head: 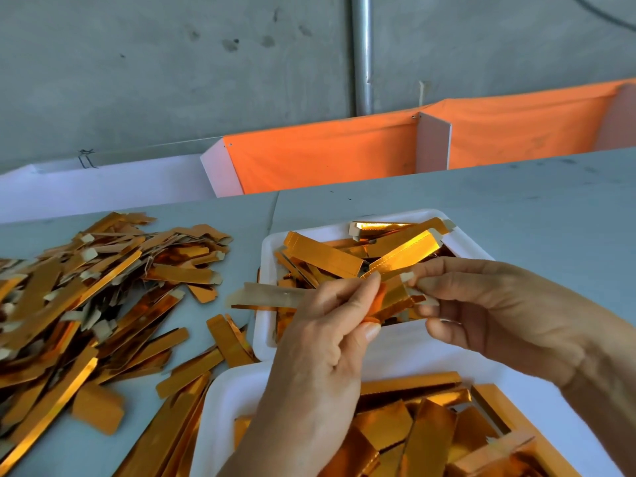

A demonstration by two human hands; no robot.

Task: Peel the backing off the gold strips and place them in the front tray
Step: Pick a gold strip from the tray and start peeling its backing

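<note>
Head view: both hands (pixel 344 325) pinch gold strip (pixel 395 297).

Two white trays are seen: a far tray (pixel 457 235) and a near tray (pixel 220 401) just in front of it. Two hands are counted above them. The gold strips (pixel 86 297) heaped left of the far tray are too many to be counted.
</note>
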